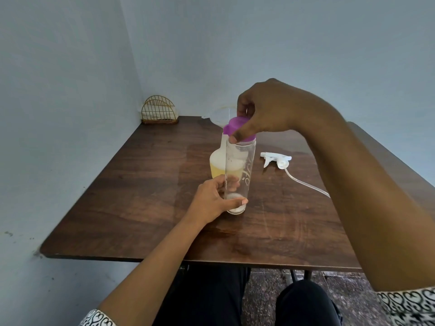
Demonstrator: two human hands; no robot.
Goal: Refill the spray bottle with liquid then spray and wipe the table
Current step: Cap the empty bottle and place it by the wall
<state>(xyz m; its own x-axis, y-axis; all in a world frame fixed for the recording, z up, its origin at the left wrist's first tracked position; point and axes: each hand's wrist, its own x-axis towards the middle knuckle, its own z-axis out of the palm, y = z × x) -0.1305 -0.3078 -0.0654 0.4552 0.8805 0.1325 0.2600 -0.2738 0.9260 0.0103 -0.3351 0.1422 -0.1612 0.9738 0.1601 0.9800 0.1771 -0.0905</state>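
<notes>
A tall clear bottle [240, 175] with a purple cap [231, 127] stands on the brown wooden table [146, 208]. My left hand [215, 200] grips the bottle low near its base. From above, my right hand [268, 111] pinches the purple cap. Right behind the clear bottle stands a white spray bottle body [217, 164], partly filled with yellowish liquid, with a clear funnel [220, 115] in its neck. The white spray head [276, 160] lies on the table to the right, its clear dip tube [306, 183] trailing toward me.
A gold wire holder [159, 111] sits at the table's far left corner against the blue wall. The table's near edge is just above my dark-clothed legs [303, 302]. Wall runs along the left and back sides.
</notes>
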